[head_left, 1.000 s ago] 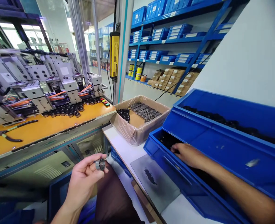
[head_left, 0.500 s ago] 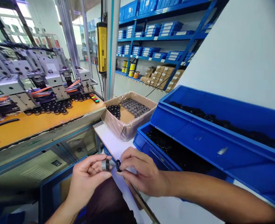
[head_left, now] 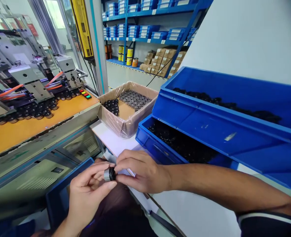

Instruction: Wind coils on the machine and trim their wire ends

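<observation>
My left hand [head_left: 87,191] pinches a small grey metal ring [head_left: 107,174] between thumb and fingers, low in the middle of the view. My right hand [head_left: 141,171] presses a small black round part [head_left: 112,173] against the ring's right face, fingers closed on it. The two pieces touch. Both hands hover over my lap, just off the edge of the white table [head_left: 110,140]. Close to the right is the lower blue bin [head_left: 145,136] full of black parts.
An upper blue bin [head_left: 209,117] with black parts stands over the lower one. A plastic-lined cardboard box [head_left: 125,123] of parts sits behind. At left, an orange-topped machine bench [head_left: 24,130] carries a row of fixtures. Blue shelving [head_left: 160,36] stands at the back.
My right hand came out of the lower blue bin with a black part and brought it to the grey ring in my left hand; the two pieces now touch. The view shifted right.
</observation>
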Demonstrator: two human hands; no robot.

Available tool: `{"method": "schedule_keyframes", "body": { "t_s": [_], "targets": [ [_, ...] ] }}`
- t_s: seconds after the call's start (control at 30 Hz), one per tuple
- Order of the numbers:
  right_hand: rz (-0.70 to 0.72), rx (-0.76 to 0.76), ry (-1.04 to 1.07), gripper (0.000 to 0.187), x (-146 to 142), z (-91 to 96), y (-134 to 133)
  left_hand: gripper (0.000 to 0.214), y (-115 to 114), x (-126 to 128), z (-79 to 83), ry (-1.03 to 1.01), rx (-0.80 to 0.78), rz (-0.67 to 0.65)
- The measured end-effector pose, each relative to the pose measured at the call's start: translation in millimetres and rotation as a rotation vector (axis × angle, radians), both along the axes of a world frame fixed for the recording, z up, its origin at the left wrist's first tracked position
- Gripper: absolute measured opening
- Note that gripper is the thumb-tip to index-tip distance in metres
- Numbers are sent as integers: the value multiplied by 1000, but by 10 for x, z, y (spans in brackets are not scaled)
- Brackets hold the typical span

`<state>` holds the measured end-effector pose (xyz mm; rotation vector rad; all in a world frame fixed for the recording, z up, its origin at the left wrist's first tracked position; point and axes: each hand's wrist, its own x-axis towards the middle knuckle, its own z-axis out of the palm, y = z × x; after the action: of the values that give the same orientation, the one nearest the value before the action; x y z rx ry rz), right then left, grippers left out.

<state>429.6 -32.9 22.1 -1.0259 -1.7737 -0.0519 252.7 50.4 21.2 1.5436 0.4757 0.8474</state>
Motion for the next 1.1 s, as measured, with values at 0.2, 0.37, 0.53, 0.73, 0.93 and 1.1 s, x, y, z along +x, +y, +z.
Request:
{"method": "schedule_keyframes", "body": {
  "t_s": [0.2, 0.37, 0.53, 0.73, 0.93, 1.1],
  "targets": [
    [-47, 39, -80, 17, 36, -3, 8, 45, 19, 16, -7, 0, -47, 13],
    [-85, 79, -164, 14, 49, -3, 11, 47, 28, 30, -24, -9, -140, -91],
    [-115, 173, -342, 13, 91, 1, 13, 45, -1, 31, -59, -17, -187, -95],
    [-130, 242, -418, 21, 98, 28, 14, 34, -162, 174, -146, -158, -243, 37],
    [-59, 85, -201, 13, 42, 24, -86, 37, -46, 25, -160, -47, 355, 101],
    [20, 30, -140, 14, 35, -22, -88, 27, 23, -30, -151, -43, 689, 83]
  ]
}}
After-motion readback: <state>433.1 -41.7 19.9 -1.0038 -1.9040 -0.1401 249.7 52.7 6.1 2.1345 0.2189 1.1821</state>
